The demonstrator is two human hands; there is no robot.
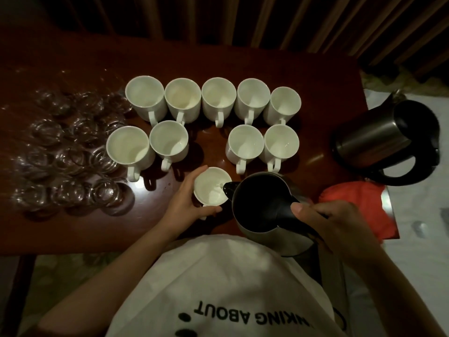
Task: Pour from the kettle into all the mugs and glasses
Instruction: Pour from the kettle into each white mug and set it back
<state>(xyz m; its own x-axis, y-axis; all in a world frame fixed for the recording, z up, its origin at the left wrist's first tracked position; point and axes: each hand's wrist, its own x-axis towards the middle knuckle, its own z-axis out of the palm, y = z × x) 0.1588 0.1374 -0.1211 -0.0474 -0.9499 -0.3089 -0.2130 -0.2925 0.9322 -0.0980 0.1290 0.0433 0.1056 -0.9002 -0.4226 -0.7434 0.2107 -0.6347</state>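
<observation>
1. The clear glasses (70, 152) stand bunched on the left part of the worktop (315, 76). In this dim view I cannot tell whether any hold liquid; they look untouched, so I judge them still to be filled.
2. Nine white mugs (218, 98) stand in two rows beyond the hands, five far and four nearer, with a gap in the nearer row. Whether any are filled cannot be read from the pale insides.
3. The left hand (184, 203) curls round the near mug (211, 188), thumb on its near side and fingers round its left side, steadying it on the worktop.
4. The steel kettle (262, 205) is tilted left with its black spout over that mug's rim; a thin stream seems to fall, though it is hard to see.
5. The right hand (340, 227) grips the kettle's black handle, fingers wrapped, thumb on top.
6. A second kettle (386, 139) lies at the right edge, beside a red cloth (359, 200).
7. Judgement: the pouring is at an early stage, with most vessels left.
</observation>
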